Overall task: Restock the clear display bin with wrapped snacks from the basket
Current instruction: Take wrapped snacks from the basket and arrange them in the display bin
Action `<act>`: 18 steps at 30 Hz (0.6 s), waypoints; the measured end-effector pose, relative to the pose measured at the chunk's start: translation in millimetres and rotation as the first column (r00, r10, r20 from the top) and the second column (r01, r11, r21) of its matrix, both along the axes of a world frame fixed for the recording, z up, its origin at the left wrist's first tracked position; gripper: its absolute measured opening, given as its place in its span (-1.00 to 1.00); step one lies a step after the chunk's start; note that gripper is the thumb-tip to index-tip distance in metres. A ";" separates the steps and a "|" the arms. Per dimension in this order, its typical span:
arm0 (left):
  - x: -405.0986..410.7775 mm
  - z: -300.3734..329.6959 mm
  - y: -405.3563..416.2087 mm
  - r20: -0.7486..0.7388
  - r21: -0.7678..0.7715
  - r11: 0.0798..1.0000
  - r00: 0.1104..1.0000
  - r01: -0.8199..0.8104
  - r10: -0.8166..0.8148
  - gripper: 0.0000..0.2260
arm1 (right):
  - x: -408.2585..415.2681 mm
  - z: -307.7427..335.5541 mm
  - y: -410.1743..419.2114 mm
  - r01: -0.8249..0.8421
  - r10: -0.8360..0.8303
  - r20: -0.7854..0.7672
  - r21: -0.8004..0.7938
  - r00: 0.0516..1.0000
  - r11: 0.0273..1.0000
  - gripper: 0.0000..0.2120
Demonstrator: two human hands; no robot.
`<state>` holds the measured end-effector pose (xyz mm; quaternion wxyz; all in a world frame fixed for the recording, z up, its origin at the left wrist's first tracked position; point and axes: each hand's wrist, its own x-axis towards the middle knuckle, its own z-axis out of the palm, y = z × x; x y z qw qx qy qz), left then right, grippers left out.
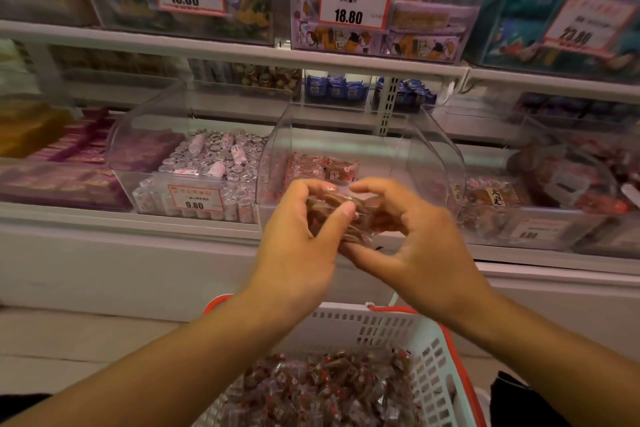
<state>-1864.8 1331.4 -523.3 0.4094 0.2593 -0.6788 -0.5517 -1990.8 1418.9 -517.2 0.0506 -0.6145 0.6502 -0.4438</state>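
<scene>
Looking down, I see the white basket (pixel 433 350) at six o'clock, heaped with wrapped snacks (pixel 322 392). Above it, at centre, my left hand (pixel 298 239) and right hand (pixel 415 239) meet, fingers of both curled round one bundle of brown snack packets (pixel 346 215). Just beyond, at twelve o'clock, the clear display bin (pixel 360 149) holds a few packets at its back. At ten o'clock sits a neighbouring bin (pixel 187 156) with a 9.80 price tag (pixel 195 198).

Basket (pixel 429 357) cut off below, right price tag (pixel 540 229) blurred
</scene>
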 end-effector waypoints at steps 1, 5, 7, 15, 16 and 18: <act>-0.9 3.8 -1.8 0.001 -0.020 1.000 1.000 0.004 -0.004 -0.89 | -5.0 8.0 -2.2 -0.008 0.009 -0.089 0.016 0.996 1.000 -0.60; -11.0 18.6 -21.2 0.007 0.060 0.991 0.993 0.119 -0.119 -0.78 | -20.8 33.5 -24.2 -0.003 0.044 -0.353 0.117 0.935 0.993 -0.66; -14.8 23.9 -38.4 0.072 0.134 0.975 0.980 0.176 -0.187 -0.69 | -30.3 44.3 -41.4 -0.009 0.066 -0.329 0.174 0.942 0.985 -0.71; 9.5 19.8 -104.8 0.374 -0.831 0.531 0.874 0.166 0.311 -0.74 | -110.7 51.4 -152.3 0.304 -0.079 -0.377 0.587 0.923 0.750 -0.80; 12.4 16.1 -107.4 0.439 -0.852 0.443 0.842 0.280 0.312 -0.78 | -117.3 43.2 -164.8 0.371 -0.093 -0.430 0.625 0.898 0.686 -0.77; 13.9 10.0 -107.4 0.555 -0.810 0.396 0.783 0.433 0.280 -0.75 | -123.1 22.7 -183.7 0.447 -0.100 -0.485 0.683 0.869 0.578 -0.70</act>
